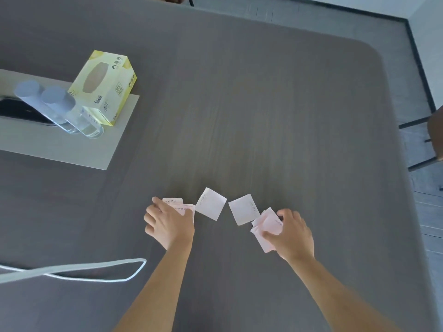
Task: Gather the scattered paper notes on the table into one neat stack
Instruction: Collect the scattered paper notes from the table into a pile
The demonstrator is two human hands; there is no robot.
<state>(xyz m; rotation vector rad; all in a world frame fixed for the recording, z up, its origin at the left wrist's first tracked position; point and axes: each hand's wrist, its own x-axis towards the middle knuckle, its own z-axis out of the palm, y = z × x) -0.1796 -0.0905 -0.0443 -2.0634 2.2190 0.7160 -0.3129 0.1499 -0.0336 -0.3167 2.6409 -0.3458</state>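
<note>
A small pink pile (183, 208) is pressed flat on the grey worktop (263, 116) by the left hand (167, 224). Another pink bunch (266, 226) is gripped by the right hand (292, 233). Between them two white notes (211, 203) lie apart, perhaps with writing.

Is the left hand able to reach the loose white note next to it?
Probably yes. The white note lies flat just beside the left hand, with nothing between them, though that hand already rests on pink notes.

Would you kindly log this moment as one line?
left hand: on pink notes | right hand: gripping pink bundle | white notes: loose between
</note>
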